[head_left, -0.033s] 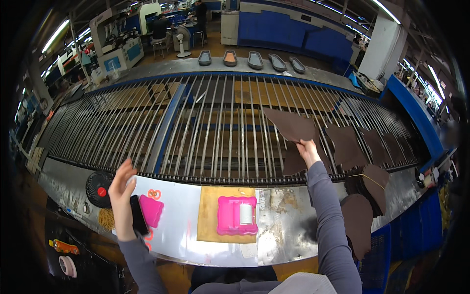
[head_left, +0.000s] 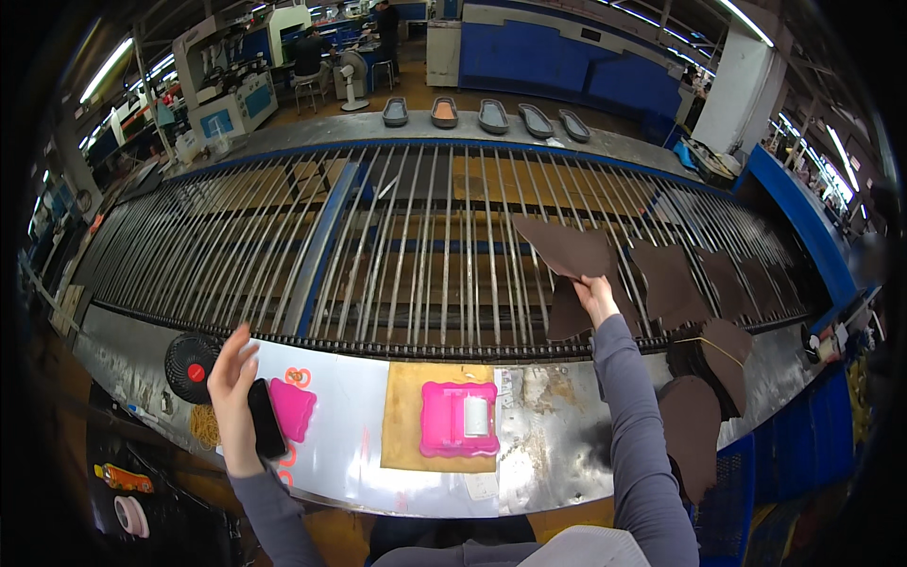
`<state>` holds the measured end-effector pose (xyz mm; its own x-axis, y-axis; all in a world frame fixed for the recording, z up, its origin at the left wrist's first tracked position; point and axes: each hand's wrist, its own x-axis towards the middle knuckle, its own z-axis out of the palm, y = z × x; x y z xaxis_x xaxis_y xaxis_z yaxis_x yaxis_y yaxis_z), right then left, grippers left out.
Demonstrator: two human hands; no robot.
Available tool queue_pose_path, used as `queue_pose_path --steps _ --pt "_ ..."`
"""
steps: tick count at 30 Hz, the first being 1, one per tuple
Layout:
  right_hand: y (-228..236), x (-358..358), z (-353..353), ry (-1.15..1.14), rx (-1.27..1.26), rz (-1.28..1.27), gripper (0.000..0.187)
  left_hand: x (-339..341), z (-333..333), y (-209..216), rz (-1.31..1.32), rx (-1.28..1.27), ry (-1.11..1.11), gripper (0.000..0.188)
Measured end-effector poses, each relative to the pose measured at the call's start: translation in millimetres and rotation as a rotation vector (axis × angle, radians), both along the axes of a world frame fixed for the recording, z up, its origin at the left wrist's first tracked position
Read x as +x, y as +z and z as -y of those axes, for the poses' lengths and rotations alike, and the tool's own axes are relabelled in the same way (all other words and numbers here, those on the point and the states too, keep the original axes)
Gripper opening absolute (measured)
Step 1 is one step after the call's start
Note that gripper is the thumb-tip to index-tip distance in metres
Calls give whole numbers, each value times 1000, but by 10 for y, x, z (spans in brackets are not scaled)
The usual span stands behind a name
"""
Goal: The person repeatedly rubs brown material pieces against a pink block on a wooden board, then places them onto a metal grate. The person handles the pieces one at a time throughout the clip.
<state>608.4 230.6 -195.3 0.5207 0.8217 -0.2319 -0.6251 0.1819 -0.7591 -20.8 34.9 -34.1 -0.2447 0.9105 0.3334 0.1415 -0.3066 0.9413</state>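
My right hand [head_left: 597, 300], stretched over the metal-rod rack, pinches the lower edge of a dark brown sheet piece [head_left: 569, 248]. Its pointed end faces the upper left, and it partly covers another brown piece lying on the rods. More cut brown pieces [head_left: 664, 283] lie in a row on the rods to the right. My left hand [head_left: 231, 387] is raised above the near metal ledge, fingers stretched out and holding nothing. Beside it, a black phone [head_left: 267, 420] and a pink scalloped plate [head_left: 294, 408] rest on the ledge.
A pink tray with a white roll [head_left: 436, 416] sits on a tan board [head_left: 400, 425]. Left are a small black fan [head_left: 190, 367] and rubber bands [head_left: 203, 425]. A banded brown stack [head_left: 723, 354] is at right. Several grey molds [head_left: 492, 116] line the far ledge.
My left hand has shifted slightly down and to the left. My right hand and the brown piece in it have dropped a little.
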Motion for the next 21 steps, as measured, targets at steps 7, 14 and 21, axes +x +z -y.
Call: queue_pose_path --steps 7,14,21 --pt "-512 28 18 -61 -247 35 45 -161 616 -445 264 -170 292 37" --pt "-200 773 258 179 -380 25 67 232 560 -283 253 -138 102 33" --pt "1931 305 2216 127 -208 857 62 281 871 -290 34 -114 27 30"
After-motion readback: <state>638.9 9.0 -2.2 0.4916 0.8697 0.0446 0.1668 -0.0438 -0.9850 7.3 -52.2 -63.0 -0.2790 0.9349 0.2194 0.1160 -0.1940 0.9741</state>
